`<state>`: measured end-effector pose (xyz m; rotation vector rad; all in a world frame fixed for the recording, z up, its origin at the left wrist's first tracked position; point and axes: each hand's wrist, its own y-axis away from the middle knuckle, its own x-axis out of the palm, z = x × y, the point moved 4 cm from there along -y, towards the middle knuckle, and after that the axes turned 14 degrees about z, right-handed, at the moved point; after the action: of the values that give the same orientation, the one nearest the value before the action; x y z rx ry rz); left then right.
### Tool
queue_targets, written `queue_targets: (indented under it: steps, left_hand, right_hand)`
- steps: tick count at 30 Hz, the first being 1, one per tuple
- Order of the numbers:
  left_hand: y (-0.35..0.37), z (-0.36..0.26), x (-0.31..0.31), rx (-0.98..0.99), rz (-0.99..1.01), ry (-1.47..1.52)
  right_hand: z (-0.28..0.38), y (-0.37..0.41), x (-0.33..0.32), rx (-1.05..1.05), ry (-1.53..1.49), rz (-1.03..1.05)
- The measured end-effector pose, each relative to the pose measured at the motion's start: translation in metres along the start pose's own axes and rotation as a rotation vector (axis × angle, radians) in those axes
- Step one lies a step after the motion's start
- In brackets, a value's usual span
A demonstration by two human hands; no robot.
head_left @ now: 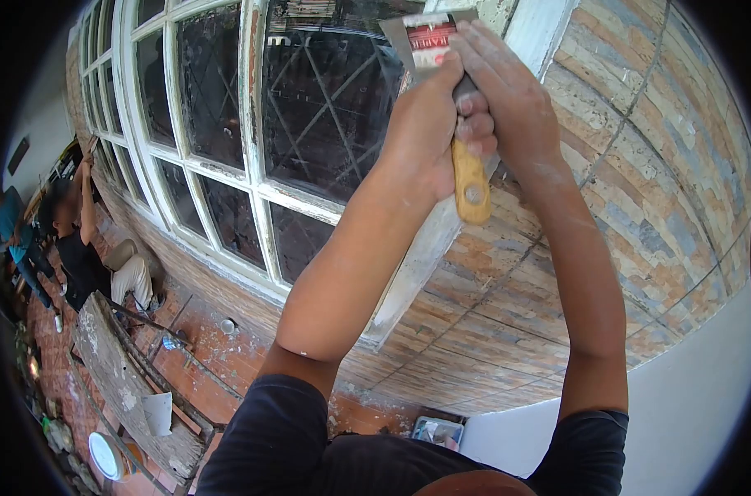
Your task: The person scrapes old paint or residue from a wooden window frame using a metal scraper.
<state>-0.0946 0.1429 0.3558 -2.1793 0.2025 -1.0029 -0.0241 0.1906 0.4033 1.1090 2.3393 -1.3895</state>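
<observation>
Both my hands are raised at the window frame around a paint scraper (470, 186) with a yellow handle and a wide metal blade. My left hand (421, 128) is closed round the handle, its thumb up against the base of the blade. A red and white label (431, 37) shows on the blade. My right hand (512, 99) lies along the scraper's right side, fingers stretched out and tips over the blade's edge. Pale dust coats its fingers. Under the hands runs the white window frame (417, 277), its paint worn and patchy.
Left are dark window panes (326, 107); stone-patterned cladding (632, 198) covers the wall at right. Below stands a weathered wooden bench (115, 364), with a white-lidded bucket (107, 455) beside it. Paint flakes litter the tiled floor. A seated person (82, 248) reaches up to the window; another person (20, 240) stands behind.
</observation>
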Motion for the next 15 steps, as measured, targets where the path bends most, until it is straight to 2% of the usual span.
queue_targets:
  steps: [2, 4, 5, 7, 15]
  left_hand:
    - [-0.008, 0.001, -0.003, 0.024, 0.048, 0.041]
    - [-0.009, 0.000, -0.007, 0.026, 0.026, 0.044]
    - [-0.007, 0.000, -0.007, 0.029, 0.010, 0.039]
    - [-0.001, 0.003, -0.001, 0.019, 0.009, 0.029]
    - [0.002, 0.001, -0.003, -0.016, -0.005, 0.042]
  right_hand:
    - [0.001, -0.001, -0.005, -0.017, -0.014, -0.011]
    - [0.002, -0.007, -0.008, 0.008, -0.020, 0.132]
    - [0.001, -0.005, -0.005, 0.008, -0.024, 0.139]
    - [-0.002, -0.001, -0.003, -0.052, -0.093, -0.052]
    - [0.003, 0.000, 0.000, 0.010, -0.013, 0.031]
